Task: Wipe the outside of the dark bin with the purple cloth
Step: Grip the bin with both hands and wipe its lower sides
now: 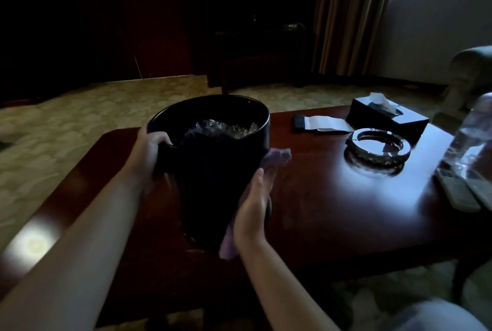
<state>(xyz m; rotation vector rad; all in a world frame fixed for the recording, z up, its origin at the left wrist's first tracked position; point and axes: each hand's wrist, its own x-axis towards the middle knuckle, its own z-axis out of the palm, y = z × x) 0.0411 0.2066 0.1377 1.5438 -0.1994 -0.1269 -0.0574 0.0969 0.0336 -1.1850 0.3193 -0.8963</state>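
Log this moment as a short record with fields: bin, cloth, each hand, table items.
bin: dark bin on wooden table, clear liner inside
cloth: purple cloth against the bin's right side
left hand: left hand grips the rim
right hand: right hand presses the cloth flat to the bin
table items: ashtray, tissue box, remotes

On the table (332,197) we see a glass ashtray (378,148), a black tissue box (386,115), a paper slip (328,123) and two remotes (463,192).
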